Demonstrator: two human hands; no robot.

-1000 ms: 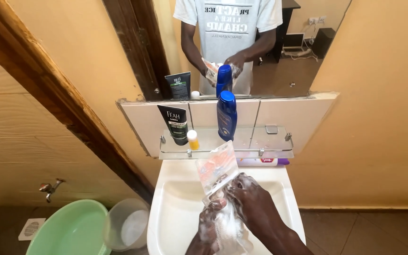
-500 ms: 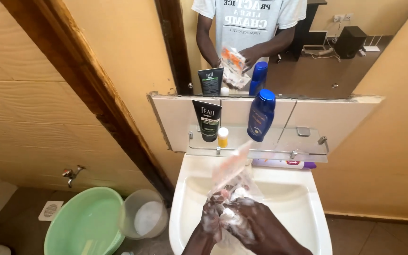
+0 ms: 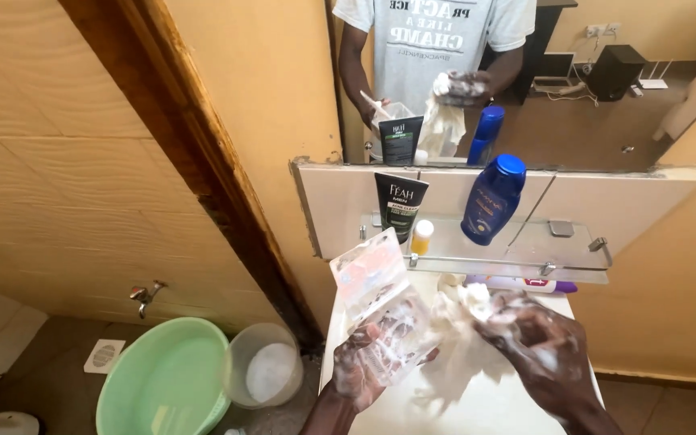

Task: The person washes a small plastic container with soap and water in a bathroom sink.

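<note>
While 2 soapy hands work, left hand (image 3: 364, 366) holds 1 plastic pouch (image 3: 380, 310), right hand (image 3: 537, 346) 1 white cloth (image 3: 461, 334).

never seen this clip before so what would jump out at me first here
Two soapy hands over the white sink: the left hand holds a clear plastic packet with an orange top, and the right hand grips a sudsy white cloth beside it. Behind them, a blue bottle and a black tube stand on the glass shelf under the mirror. Down left on the floor sits a green basin.
</note>
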